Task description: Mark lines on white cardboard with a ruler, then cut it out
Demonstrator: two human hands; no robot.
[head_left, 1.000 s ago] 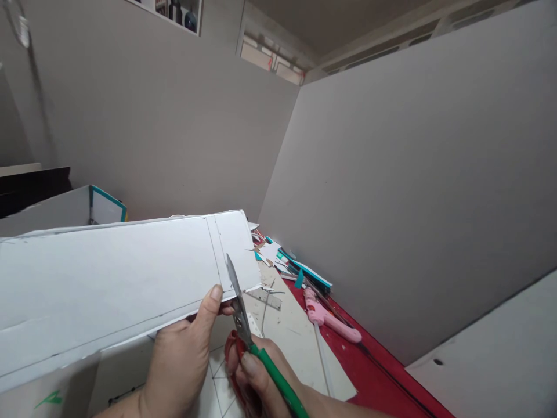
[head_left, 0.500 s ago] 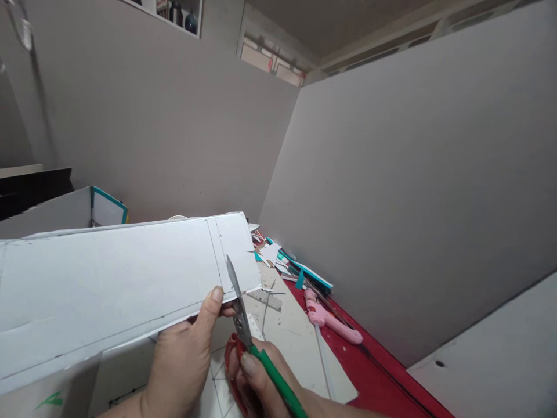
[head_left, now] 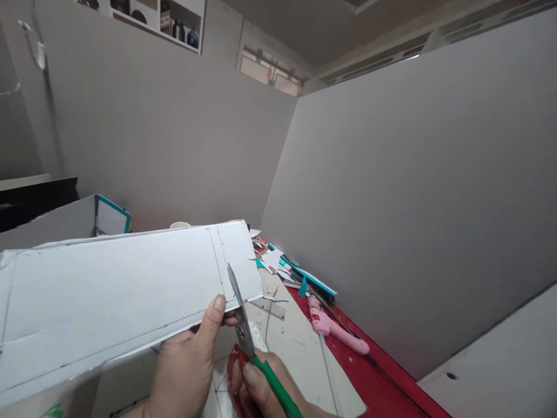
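Observation:
A long white board (head_left: 122,296), marked with pencil lines along its lower edge and across its right end, is held up at a tilt. My left hand (head_left: 187,360) grips its lower edge, thumb on top and fingers underneath. My right hand (head_left: 265,383) is closed round scissors (head_left: 243,331) with one green and one red handle. One blade lies over the board's face, right of the double pencil line; the other blade is hidden behind the board. A small slit shows in the board's right edge.
A pink glue gun (head_left: 339,334) lies on the red tabletop (head_left: 387,383) at right. Beside it are a pale work board (head_left: 300,354), a ruler (head_left: 274,309) and paper scraps (head_left: 272,258). A teal-edged white box (head_left: 114,216) stands at back left, near grey walls.
The whole view has tilted up slightly, so everything sits a little lower. Scissors and board keep nearly the same position relative to each other.

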